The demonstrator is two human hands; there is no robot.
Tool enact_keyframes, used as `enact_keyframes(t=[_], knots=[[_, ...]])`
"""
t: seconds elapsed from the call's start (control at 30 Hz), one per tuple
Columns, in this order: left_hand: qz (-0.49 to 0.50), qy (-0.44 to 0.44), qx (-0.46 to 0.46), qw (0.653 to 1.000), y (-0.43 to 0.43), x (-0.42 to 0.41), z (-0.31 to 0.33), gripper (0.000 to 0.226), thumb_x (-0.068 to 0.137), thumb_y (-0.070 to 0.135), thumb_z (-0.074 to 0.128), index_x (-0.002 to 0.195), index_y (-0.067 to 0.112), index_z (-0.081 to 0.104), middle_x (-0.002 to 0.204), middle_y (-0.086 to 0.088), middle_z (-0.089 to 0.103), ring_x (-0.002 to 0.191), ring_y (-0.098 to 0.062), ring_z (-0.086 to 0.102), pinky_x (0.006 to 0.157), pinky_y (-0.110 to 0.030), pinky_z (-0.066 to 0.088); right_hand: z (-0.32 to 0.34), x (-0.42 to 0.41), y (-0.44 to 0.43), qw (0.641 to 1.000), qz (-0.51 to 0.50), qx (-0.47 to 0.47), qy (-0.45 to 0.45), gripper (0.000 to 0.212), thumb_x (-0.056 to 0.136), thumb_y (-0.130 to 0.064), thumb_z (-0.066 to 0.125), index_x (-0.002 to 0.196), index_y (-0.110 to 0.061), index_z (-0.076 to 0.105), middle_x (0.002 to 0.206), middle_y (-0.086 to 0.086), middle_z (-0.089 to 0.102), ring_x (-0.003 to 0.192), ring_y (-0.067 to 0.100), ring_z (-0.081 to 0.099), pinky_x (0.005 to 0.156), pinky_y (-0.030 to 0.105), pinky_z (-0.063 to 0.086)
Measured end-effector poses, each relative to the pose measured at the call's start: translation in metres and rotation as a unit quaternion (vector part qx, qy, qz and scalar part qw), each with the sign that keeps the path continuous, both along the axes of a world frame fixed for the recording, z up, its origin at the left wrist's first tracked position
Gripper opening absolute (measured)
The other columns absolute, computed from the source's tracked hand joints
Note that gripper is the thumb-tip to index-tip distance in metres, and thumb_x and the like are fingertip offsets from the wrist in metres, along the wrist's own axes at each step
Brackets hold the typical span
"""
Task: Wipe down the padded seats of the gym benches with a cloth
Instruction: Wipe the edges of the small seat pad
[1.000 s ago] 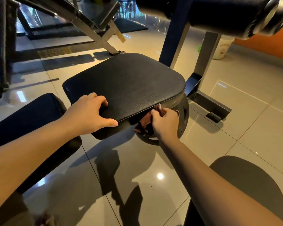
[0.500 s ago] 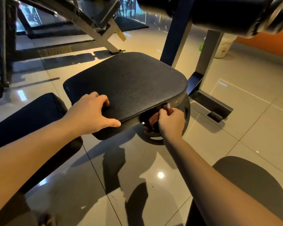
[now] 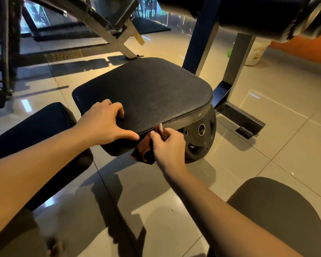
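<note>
While the head camera looks down over both forearms, the black padded seat (image 3: pixel 146 95) fills the middle of the view, its textured top tilted slightly towards the person. The left hand (image 3: pixel 104 125) grips the seat's near left corner: the fingers are bent with their tips pressed into the top, and the thumb stretches to the right along the front rim. Just to the right of that thumb, the right hand (image 3: pixel 170 145) is clenched around a reddish-brown cloth (image 3: pixel 144 151), pinching it up against the seat's front edge. One fold of the cloth shows above the knuckles, touching the rim, and the rest hangs bunched below the edge, in the shadow under the seat. A fingertip of this hand pokes up beside the fold.

Behind the right hand, a black weight plate (image 3: pixel 200 138) stands on edge under the seat's right corner. A second dark pad (image 3: pixel 39 127) lies to the left, partly under the left forearm. Beyond the seat, a blue upright (image 3: pixel 198 39) rises to a thick black roller pad (image 3: pixel 248 13) at the top right. A pale bucket (image 3: pixel 256 52) stands farther back on the glossy tiled floor (image 3: pixel 267 145).
</note>
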State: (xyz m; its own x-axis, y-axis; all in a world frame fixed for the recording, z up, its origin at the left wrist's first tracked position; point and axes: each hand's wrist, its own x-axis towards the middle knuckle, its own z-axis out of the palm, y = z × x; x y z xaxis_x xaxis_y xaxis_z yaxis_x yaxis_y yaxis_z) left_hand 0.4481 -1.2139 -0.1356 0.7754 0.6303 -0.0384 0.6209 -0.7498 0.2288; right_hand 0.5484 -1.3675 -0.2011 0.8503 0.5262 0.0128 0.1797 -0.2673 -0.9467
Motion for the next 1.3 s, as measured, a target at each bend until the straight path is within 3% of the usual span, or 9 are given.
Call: enact_keyframes(t=[0.1,0.2,0.33,0.43,0.53,0.63,0.87,1.07,1.3], knots=[[0.005,0.006,-0.03,1.0,0.003,0.003,0.004,0.096,0.039,0.09,0.062,0.114,0.029,0.055,0.117,0.002,0.048,0.109,-0.019,0.05,0.087,-0.038,0.052,-0.012,-0.022,0.006,0.993,0.03,0.045,0.103,0.014,0.093,-0.022,0.07,0.081,-0.015,0.072,0.065,-0.011,0.059,0.058,-0.003,0.055,0.059,0.013,0.044],[0.011,0.0,-0.061,0.998,0.006,0.001,0.004,0.089,0.04,0.086,0.067,0.109,0.032,0.055,0.118,0.003,0.047,0.111,-0.019,0.049,0.089,-0.039,0.052,-0.012,-0.019,0.007,0.975,0.012,0.082,0.205,0.014,0.088,-0.015,0.073,0.076,-0.008,0.074,0.066,-0.001,0.064,0.064,0.011,0.061,0.063,0.028,0.05],[0.007,-0.007,-0.06,0.998,0.004,-0.001,0.003,0.083,0.048,0.081,0.072,0.112,0.032,0.055,0.119,0.004,0.047,0.113,-0.018,0.049,0.093,-0.039,0.053,0.003,0.051,-0.003,0.94,-0.17,0.134,0.262,0.013,0.089,-0.009,0.069,0.076,-0.01,0.068,0.076,0.004,0.068,0.074,0.019,0.066,0.067,0.026,0.054],[-0.002,-0.004,-0.052,0.999,0.004,0.0,0.004,0.075,0.058,0.074,0.078,0.114,0.03,0.055,0.119,0.004,0.048,0.112,-0.018,0.05,0.093,-0.038,0.053,0.002,0.072,-0.006,0.936,-0.225,0.114,0.244,0.011,0.091,-0.019,0.066,0.08,-0.019,0.068,0.086,0.002,0.072,0.088,0.022,0.069,0.088,0.041,0.057],[-0.004,0.015,-0.072,0.997,0.008,0.001,0.01,0.077,0.052,0.076,0.075,0.11,0.028,0.057,0.116,0.004,0.049,0.107,-0.017,0.052,0.089,-0.036,0.051,-0.019,0.015,0.01,0.979,-0.088,0.053,0.178,0.024,0.083,-0.019,0.074,0.062,-0.015,0.064,0.055,-0.01,0.06,0.056,0.007,0.056,0.064,0.033,0.051],[-0.001,0.014,-0.079,0.997,0.008,0.001,0.013,0.082,0.045,0.081,0.071,0.108,0.03,0.058,0.116,0.003,0.05,0.108,-0.018,0.052,0.089,-0.038,0.051,-0.025,-0.036,0.018,0.974,0.058,0.043,0.214,0.016,0.085,-0.013,0.076,0.071,-0.016,0.07,0.056,-0.012,0.056,0.053,0.002,0.051,0.06,0.024,0.043],[-0.008,0.019,-0.048,0.999,0.005,-0.001,0.011,0.079,0.056,0.078,0.068,0.118,0.029,0.057,0.115,0.006,0.05,0.102,-0.014,0.054,0.084,-0.032,0.053,0.021,0.071,-0.008,0.92,-0.221,0.156,0.284,0.019,0.089,-0.006,0.067,0.073,-0.016,0.063,0.077,0.004,0.068,0.074,0.018,0.066,0.075,0.033,0.058],[-0.051,-0.1,-0.015,0.994,-0.02,0.028,0.004,0.065,0.076,0.066,0.073,0.125,0.026,0.062,0.114,0.008,0.056,0.106,-0.012,0.055,0.087,-0.031,0.05,0.007,0.02,-0.003,0.956,-0.046,0.076,0.278,0.011,0.088,-0.008,0.068,0.08,-0.002,0.072,0.07,0.004,0.063,0.068,0.018,0.059,0.061,0.028,0.047],[-0.116,-0.139,0.045,0.982,-0.041,0.059,-0.018,0.072,0.083,0.065,0.067,0.142,0.025,0.054,0.14,0.004,0.051,0.129,-0.016,0.046,0.106,-0.044,0.046,0.028,0.14,-0.026,0.969,-0.163,0.043,0.179,0.008,0.083,-0.015,0.065,0.079,-0.011,0.07,0.083,0.011,0.072,0.084,0.028,0.071,0.08,0.044,0.06]])
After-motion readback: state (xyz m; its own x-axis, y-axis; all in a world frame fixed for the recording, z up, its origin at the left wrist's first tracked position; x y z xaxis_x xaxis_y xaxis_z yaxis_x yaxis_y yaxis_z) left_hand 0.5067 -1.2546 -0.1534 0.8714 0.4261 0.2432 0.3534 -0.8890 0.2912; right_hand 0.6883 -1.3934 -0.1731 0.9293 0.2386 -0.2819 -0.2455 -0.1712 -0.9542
